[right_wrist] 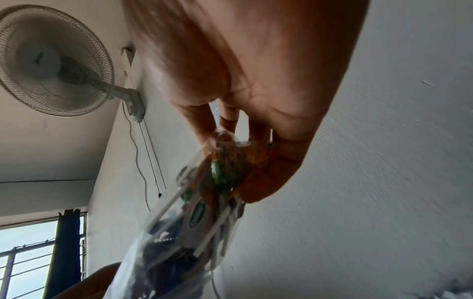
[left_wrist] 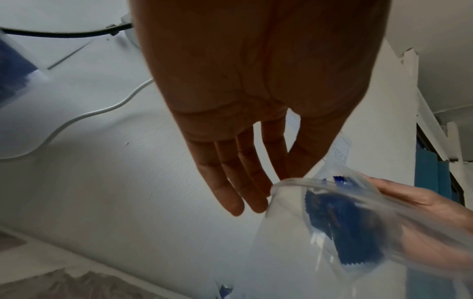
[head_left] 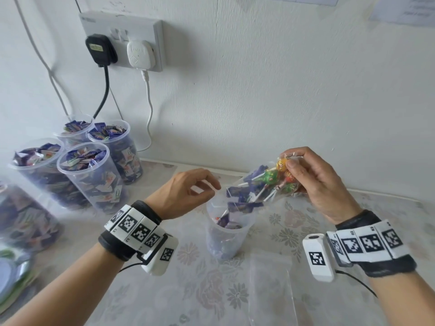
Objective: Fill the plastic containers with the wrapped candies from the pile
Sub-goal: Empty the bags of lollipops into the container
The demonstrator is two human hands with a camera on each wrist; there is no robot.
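Floral tablecloth (head_left: pixel 211 290), filled containers (head_left: pixel 94 175) left, right hand (head_left: pixel 322 184) pinching candy bag (head_left: pixel 259 187), left hand (head_left: pixel 186 191) relaxed at bag mouth

left hand (left_wrist: pixel 245 97) beside clear bag (left_wrist: pixel 332 232)
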